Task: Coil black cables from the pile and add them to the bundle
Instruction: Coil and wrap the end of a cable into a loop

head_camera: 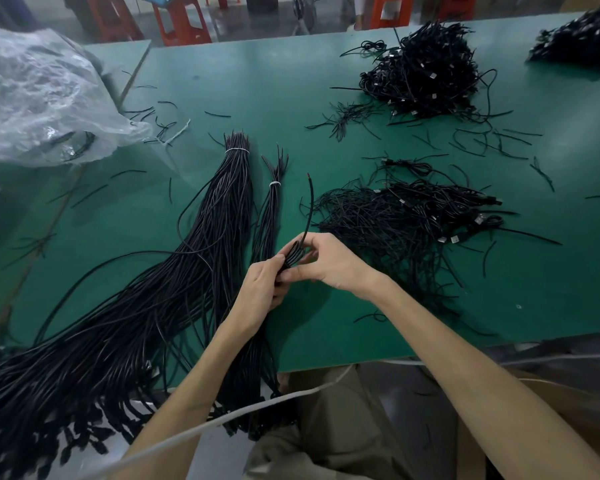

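While only the head view is on hand, it shows both hands meeting above the near middle of the green worktop (257,81). The left hand (262,289) has its fingers curled round a few short loops of one black cable (293,256), apparently clamping the turns so they cannot spring apart. The right hand (331,261) pinches the same cable between thumb and fingers just beside them, probably to guide the next turn. The cable's free end rises from the hands towards the far edge, so I judge the coil only partly wound.

Two tied bundles lie left of the hands, running from the near edge towards the middle. The thick bundle (205,237) and the thin bundle (269,216) each carry one white tie near the far tip, and their tails hang over the near edge. The thin bundle sits just beside the left hand, an easy place to add to.

There are three heaps of black cables:
- The near pile (406,220) is within reach just right of the right hand.
- The far pile (420,71) is towards the far edge.
- The corner pile (582,36) is at the far right corner.

Short offcuts are scattered about, and one clear plastic bag (39,95) slumps at the left edge.
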### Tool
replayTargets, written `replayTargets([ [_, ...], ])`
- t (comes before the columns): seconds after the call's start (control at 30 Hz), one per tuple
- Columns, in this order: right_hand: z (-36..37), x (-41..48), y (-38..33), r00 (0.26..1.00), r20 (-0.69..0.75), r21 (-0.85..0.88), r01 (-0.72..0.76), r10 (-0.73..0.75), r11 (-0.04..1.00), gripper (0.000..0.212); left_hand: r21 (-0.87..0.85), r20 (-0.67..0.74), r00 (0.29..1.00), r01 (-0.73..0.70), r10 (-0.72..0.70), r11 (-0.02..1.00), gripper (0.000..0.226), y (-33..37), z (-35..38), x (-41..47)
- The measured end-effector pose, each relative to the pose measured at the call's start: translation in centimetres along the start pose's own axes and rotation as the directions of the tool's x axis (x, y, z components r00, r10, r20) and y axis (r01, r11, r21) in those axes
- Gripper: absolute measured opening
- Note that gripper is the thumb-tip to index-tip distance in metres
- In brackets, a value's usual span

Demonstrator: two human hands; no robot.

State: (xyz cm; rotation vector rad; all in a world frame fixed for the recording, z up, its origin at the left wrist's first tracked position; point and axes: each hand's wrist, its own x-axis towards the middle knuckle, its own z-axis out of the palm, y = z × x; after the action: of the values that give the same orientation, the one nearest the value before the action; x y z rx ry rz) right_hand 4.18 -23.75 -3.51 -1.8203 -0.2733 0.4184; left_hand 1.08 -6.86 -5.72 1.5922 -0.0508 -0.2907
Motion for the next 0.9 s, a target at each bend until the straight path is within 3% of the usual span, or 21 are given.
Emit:
replayTargets([
  [0.1, 0.0, 0.2, 0.1, 0.996, -0.085, -0.094, 0.012, -0.020, 0.996, 0.044, 0.006, -0.024, 1.000, -0.005, 0.005, 1.000, 0.049, -0.1, 0.1, 0.0],
  [0.3, -0.1, -0.1, 0.0, 1.000, -0.018, -0.077, -0.025, 0.024, 0.997, 0.055, 0.021, -0.034, 0.999, -0.013, 0.014, 1.000, 0.056, -0.2, 0.0, 0.2],
  [0.47, -0.2, 0.0, 0.2, 0.997, 0.045, 0.029, -0.066, 0.064, 0.997, 0.040, -0.002, -0.023, 1.000, -0.017, 0.017, 1.000, 0.042, -0.4, -0.2, 0.2],
  [0.7, -0.7, -0.1, 0.0, 0.982, 0.187, -0.033, -0.019, 0.024, 0.999, 0.024, -0.018, -0.019, 1.000, 0.002, -0.003, 1.000, 0.042, -0.2, -0.3, 0.2],
  [0.77, -0.5, -0.1, 0.1, 0.982, 0.187, -0.029, 0.009, -0.003, 1.000, 0.018, -0.023, -0.017, 1.000, 0.001, -0.001, 1.000, 0.042, -0.2, -0.3, 0.2],
  [0.9, 0.3, -0.3, 0.6, 0.991, 0.119, 0.002, 0.057, -0.057, 0.998, 0.027, -0.049, -0.016, 1.000, 0.005, -0.006, 0.999, 0.043, -0.3, -0.4, 0.2],
])
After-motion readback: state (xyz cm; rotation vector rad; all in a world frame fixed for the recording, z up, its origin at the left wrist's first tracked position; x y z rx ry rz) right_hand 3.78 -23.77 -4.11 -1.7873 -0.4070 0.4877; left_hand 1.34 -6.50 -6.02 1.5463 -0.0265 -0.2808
